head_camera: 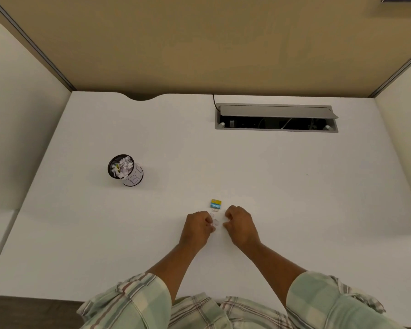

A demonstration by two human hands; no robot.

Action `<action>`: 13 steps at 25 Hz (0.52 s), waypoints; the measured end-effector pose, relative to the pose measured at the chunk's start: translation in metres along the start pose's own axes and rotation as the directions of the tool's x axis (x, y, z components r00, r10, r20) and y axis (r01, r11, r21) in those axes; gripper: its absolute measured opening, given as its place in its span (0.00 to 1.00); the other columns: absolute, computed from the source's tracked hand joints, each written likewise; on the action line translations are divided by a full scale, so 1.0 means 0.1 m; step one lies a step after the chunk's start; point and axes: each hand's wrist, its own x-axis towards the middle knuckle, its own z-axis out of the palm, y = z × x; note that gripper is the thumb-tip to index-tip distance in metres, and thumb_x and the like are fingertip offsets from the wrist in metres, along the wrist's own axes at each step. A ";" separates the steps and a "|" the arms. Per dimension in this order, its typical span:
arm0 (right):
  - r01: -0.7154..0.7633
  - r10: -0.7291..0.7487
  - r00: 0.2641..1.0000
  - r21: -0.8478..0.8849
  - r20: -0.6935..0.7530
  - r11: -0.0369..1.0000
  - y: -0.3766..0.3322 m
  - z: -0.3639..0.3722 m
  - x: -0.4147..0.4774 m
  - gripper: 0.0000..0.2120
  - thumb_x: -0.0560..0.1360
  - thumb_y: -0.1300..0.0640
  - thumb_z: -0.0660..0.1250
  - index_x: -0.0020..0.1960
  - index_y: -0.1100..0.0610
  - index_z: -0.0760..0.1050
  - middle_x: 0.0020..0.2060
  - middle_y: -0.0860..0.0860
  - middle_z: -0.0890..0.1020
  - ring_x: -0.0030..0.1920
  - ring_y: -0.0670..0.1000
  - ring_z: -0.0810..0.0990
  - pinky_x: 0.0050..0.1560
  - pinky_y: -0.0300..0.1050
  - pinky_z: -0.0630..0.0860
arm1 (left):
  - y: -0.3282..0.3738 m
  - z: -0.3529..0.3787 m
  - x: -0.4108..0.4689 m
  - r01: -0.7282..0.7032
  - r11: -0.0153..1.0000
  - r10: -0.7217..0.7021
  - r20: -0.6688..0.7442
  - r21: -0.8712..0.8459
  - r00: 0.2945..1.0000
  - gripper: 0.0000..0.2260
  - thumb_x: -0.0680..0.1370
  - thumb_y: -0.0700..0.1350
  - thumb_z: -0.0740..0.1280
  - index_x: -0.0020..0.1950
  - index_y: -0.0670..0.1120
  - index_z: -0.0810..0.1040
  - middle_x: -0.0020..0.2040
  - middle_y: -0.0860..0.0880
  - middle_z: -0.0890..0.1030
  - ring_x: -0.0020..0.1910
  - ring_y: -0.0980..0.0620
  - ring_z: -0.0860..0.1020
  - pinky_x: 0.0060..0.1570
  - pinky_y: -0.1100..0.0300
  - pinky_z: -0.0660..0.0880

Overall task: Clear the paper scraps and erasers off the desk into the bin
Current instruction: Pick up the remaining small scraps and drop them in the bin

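Both hands [220, 225] curled mid-desk [294, 186]; bin [126, 170] well left, eraser [215, 203] near.

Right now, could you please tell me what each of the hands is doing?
Left hand: curled, pinching at small paper scraps on the desk.
Right hand: curled shut; whether it holds anything cannot be told.

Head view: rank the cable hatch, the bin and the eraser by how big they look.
Largest to smallest, as they appear:
1. Cable hatch, though it lies farthest from the camera.
2. Bin, full of paper scraps.
3. Eraser, clearly smallest, just beyond the hands.
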 end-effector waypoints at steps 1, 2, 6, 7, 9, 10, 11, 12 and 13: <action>-0.029 0.030 0.999 0.033 -0.028 0.999 0.03 -0.05 0.03 0.10 0.74 0.61 0.71 0.54 0.56 0.77 0.50 0.52 0.79 0.51 0.54 0.79 0.48 0.42 0.73 | -0.01 -0.04 0.02 0.013 1.000 -0.014 -0.011 -0.026 1.000 0.08 0.70 0.40 0.79 0.46 0.43 0.83 0.39 0.49 0.82 0.39 0.50 0.79 0.43 0.63 0.76; -0.044 0.045 0.998 0.031 -0.037 0.999 0.08 -0.09 0.06 0.13 0.74 0.60 0.72 0.57 0.56 0.77 0.53 0.52 0.78 0.53 0.54 0.79 0.51 0.43 0.75 | -0.03 -0.08 0.05 0.027 0.999 -0.028 -0.019 -0.043 0.999 0.11 0.69 0.40 0.80 0.47 0.43 0.82 0.39 0.49 0.80 0.39 0.51 0.78 0.44 0.60 0.77; -0.014 0.023 0.995 -0.096 0.093 0.995 0.15 -0.12 0.09 0.29 0.74 0.52 0.74 0.72 0.57 0.70 0.62 0.53 0.72 0.60 0.54 0.77 0.59 0.46 0.76 | -0.06 -0.10 0.08 0.018 1.000 -0.018 0.020 0.013 1.000 0.25 0.68 0.44 0.81 0.63 0.45 0.80 0.50 0.46 0.81 0.44 0.53 0.76 0.51 0.62 0.75; 0.012 0.002 0.992 -0.116 0.124 0.993 0.13 -0.09 0.10 0.29 0.74 0.51 0.75 0.72 0.57 0.70 0.62 0.53 0.72 0.60 0.54 0.76 0.59 0.46 0.76 | -0.05 -0.08 0.08 0.001 1.000 -0.002 0.037 0.030 0.999 0.27 0.68 0.45 0.81 0.66 0.46 0.79 0.53 0.46 0.81 0.45 0.54 0.75 0.50 0.64 0.74; 0.082 -0.054 0.983 -0.160 0.174 0.984 0.06 -0.03 0.10 0.26 0.72 0.52 0.76 0.67 0.56 0.72 0.59 0.53 0.71 0.57 0.54 0.76 0.55 0.47 0.78 | -0.01 -0.03 0.08 -0.024 0.999 0.021 0.068 0.041 0.997 0.31 0.69 0.46 0.80 0.70 0.46 0.75 0.57 0.47 0.80 0.48 0.55 0.75 0.51 0.67 0.72; 0.110 -0.075 0.979 -0.181 0.192 0.977 0.03 -0.01 0.10 0.24 0.72 0.53 0.76 0.64 0.55 0.73 0.57 0.52 0.71 0.55 0.54 0.76 0.53 0.49 0.79 | 0.00 -0.01 0.08 -0.044 0.998 0.040 0.081 0.044 0.996 0.32 0.70 0.46 0.80 0.71 0.46 0.74 0.58 0.47 0.80 0.50 0.55 0.75 0.51 0.67 0.72; 0.130 -0.088 0.975 -0.204 0.203 0.970 0.00 0.02 0.10 0.21 0.72 0.53 0.75 0.62 0.56 0.73 0.56 0.52 0.71 0.54 0.54 0.76 0.51 0.51 0.80 | 0.01 0.00 0.09 -0.067 0.997 0.062 0.091 0.049 0.994 0.31 0.70 0.45 0.80 0.72 0.46 0.74 0.58 0.46 0.80 0.52 0.53 0.77 0.51 0.67 0.72; 0.146 -0.099 0.973 -0.225 0.207 0.963 -0.01 0.05 0.09 0.19 0.73 0.54 0.75 0.61 0.56 0.74 0.55 0.52 0.71 0.53 0.54 0.76 0.50 0.52 0.80 | 0.02 0.00 0.10 -0.089 0.994 0.082 0.099 0.061 0.992 0.31 0.70 0.45 0.80 0.71 0.46 0.74 0.58 0.46 0.80 0.54 0.51 0.78 0.53 0.65 0.73; 0.163 -0.114 0.973 -0.242 0.202 0.956 -0.02 0.08 0.09 0.17 0.74 0.55 0.73 0.60 0.56 0.75 0.55 0.53 0.72 0.53 0.55 0.76 0.49 0.51 0.79 | 0.02 0.00 0.12 -0.105 0.991 0.096 0.108 0.082 0.989 0.31 0.71 0.45 0.79 0.72 0.46 0.74 0.59 0.45 0.81 0.57 0.49 0.79 0.55 0.63 0.74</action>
